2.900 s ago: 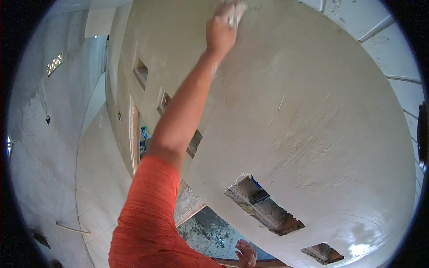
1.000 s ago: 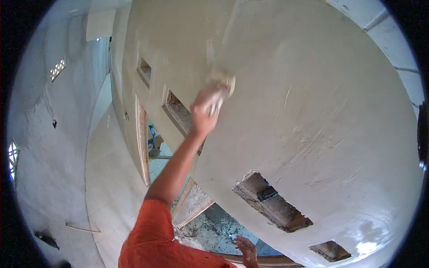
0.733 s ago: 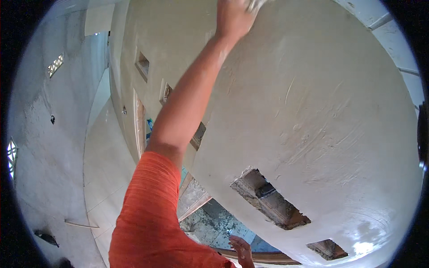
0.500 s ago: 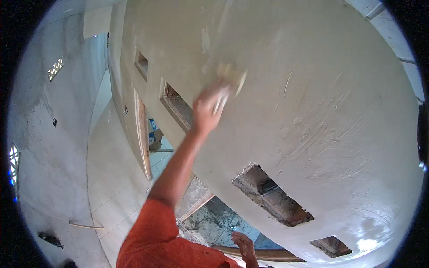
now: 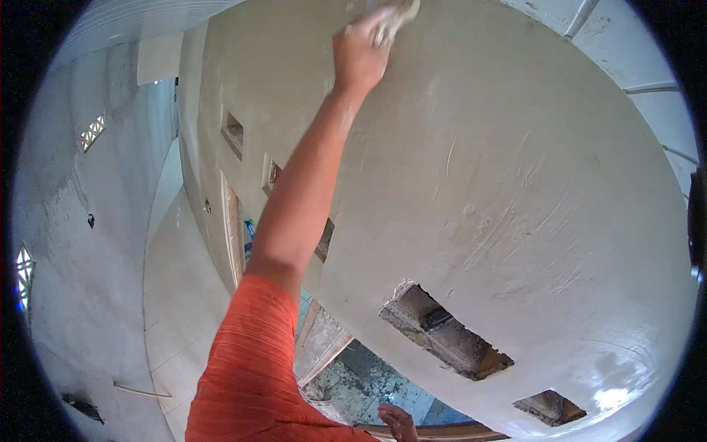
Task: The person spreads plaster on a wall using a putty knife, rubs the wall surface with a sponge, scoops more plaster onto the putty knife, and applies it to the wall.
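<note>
My left arm stretches up and away across a wide beige plastered wall (image 5: pixel 412 199). At the top of the view my left hand (image 5: pixel 362 55) is closed round a pale, flat-edged hand tool (image 5: pixel 406 12), held at the wall surface. Motion blur and the picture's edge hide part of the tool, and its exact kind cannot be made out. My right hand (image 5: pixel 398 421) is low at the bottom edge, away from the wall's middle, fingers loosely apart and holding nothing visible. Curved scratches and ridges (image 5: pixel 493 228) mark the plaster right of my arm.
Rough-edged rectangular recesses, one large (image 5: pixel 445 331) and one smaller (image 5: pixel 551 407), cut into the wall at lower right. A small niche (image 5: pixel 233 135) lies left of my arm. A grey wall (image 5: pixel 96 258) stands far left. Below is a splattered tiled floor (image 5: pixel 368 379).
My left hand has moved up the wall with the tool, and the arm is straighter. The view has shifted slightly upward. My right hand stays low, a little farther down.
</note>
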`<state>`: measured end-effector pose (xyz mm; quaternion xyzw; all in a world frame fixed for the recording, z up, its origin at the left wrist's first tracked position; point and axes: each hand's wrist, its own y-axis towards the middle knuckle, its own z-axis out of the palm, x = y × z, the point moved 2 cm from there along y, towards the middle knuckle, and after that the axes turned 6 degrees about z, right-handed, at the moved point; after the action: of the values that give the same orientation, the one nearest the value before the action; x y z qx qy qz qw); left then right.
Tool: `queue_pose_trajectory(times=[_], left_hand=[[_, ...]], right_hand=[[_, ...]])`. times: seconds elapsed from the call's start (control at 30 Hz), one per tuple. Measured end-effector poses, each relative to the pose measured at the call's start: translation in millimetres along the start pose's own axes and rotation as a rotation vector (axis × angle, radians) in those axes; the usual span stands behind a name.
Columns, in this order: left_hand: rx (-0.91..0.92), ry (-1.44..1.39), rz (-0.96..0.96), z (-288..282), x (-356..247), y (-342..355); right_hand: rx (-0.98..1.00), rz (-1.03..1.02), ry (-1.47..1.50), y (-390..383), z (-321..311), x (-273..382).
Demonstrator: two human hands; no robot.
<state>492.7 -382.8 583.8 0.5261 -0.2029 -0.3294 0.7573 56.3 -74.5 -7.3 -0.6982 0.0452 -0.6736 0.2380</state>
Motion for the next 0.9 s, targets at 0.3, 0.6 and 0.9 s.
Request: queue_pose_trajectory(times=[0.3,0.6,0.9], left_hand=[[-0.014,-0.019,-0.087,-14.8,-0.8,-74.4],[0.087,-0.011,-0.111,-30.7,6.1,-122.0],[0.955,0.011,-1.250,-293.2,-206.5,-551.9]], right_hand=[[0.018,0.019,-0.106,10.1,-22.6,-53.4],[-0.207,-0.076,-0.226,2.0,17.2,55.8],[-0.167,-0.251,-0.406,-10.3,-14.9,-39.7]])
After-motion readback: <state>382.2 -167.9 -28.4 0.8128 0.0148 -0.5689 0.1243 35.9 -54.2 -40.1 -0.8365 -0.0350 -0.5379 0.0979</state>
